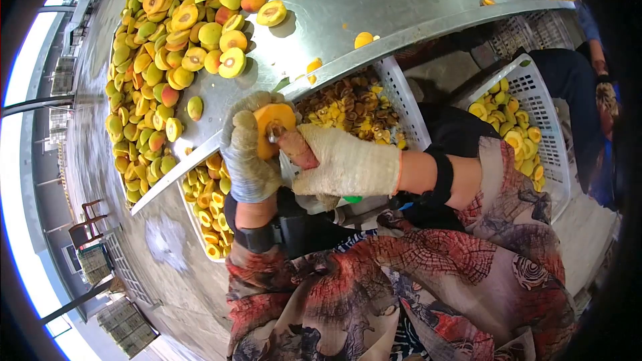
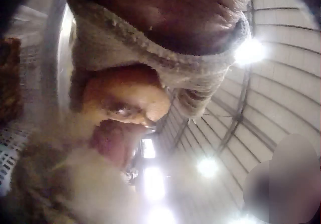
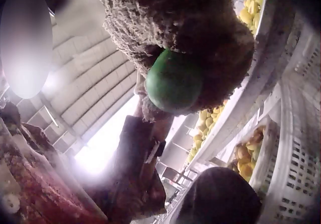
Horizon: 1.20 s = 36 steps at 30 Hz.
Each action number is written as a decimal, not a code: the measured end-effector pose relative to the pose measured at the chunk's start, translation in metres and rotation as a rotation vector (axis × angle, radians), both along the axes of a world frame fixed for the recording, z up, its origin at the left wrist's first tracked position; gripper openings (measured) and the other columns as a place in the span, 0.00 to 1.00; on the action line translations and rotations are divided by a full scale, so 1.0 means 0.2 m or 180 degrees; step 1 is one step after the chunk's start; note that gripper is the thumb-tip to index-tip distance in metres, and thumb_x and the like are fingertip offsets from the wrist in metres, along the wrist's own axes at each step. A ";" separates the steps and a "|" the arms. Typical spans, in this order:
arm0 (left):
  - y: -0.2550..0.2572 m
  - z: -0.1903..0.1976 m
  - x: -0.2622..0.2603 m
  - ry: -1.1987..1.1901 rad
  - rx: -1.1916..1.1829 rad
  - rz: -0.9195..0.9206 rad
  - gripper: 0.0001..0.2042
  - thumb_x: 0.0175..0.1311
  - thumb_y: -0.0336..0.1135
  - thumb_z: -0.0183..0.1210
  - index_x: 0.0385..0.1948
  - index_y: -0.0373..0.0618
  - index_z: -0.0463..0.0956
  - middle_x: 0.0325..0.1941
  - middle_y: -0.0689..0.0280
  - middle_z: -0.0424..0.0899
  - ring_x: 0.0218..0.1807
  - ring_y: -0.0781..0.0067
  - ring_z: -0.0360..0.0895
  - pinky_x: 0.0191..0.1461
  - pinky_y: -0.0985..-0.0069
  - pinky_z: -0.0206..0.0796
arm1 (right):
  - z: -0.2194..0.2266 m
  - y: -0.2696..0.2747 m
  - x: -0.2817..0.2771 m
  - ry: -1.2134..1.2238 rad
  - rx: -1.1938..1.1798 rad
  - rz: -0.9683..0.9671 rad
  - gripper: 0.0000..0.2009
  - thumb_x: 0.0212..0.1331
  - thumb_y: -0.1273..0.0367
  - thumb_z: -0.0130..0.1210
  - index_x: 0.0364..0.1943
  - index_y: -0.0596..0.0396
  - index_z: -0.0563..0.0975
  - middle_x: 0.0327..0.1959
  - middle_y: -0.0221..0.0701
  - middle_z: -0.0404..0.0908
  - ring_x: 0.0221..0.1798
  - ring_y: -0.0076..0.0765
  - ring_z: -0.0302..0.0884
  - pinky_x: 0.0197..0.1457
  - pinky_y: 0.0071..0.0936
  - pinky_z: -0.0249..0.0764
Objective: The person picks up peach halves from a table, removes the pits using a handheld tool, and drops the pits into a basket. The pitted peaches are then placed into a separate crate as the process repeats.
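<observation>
My gloved left hand (image 1: 249, 157) grips a peach half (image 1: 275, 119) with its orange cut face turned up, just off the edge of the metal table. In my right hand (image 1: 351, 162), also gloved, is a tool with a rounded green handle end (image 3: 174, 81) that sticks out below the fist. A small metal part of it shows at the centre of the peach half, beside the reddish-brown right thumb (image 1: 299, 150). Most of the tool is hidden by the glove, so I cannot tell its exact kind. The left wrist view shows the peach half (image 2: 125, 93) close under the left glove.
A big pile of halved peaches (image 1: 157, 53) covers the left of the metal table (image 1: 334, 0). Below its edge, a white crate (image 1: 404, 103) holds pits and scraps. Crates of peach halves stand at lower left (image 1: 194, 217) and right (image 1: 535, 87). Another person (image 1: 602, 93) sits at far right.
</observation>
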<state>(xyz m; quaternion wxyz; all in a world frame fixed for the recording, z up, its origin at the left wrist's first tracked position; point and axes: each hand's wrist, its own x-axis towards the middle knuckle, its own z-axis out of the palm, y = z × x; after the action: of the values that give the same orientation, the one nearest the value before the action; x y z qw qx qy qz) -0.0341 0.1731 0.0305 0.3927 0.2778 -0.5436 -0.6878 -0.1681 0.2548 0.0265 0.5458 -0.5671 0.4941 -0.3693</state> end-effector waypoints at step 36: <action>-0.06 -0.04 0.09 -0.1649 0.0726 -0.0526 0.15 0.56 0.39 0.56 0.35 0.33 0.76 0.33 0.60 0.80 0.33 0.70 0.77 0.36 0.78 0.71 | -0.25 0.02 0.13 -0.0056 0.1007 0.0683 0.16 0.48 0.60 0.61 0.33 0.56 0.71 0.20 0.33 0.70 0.28 0.35 0.75 0.34 0.31 0.72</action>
<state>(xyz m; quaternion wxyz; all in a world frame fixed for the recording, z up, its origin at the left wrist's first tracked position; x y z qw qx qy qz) -0.0157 0.1614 0.0232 0.1498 0.4413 -0.5657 -0.6803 -0.1414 0.2583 -0.0233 0.6687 -0.5204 0.4779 -0.2315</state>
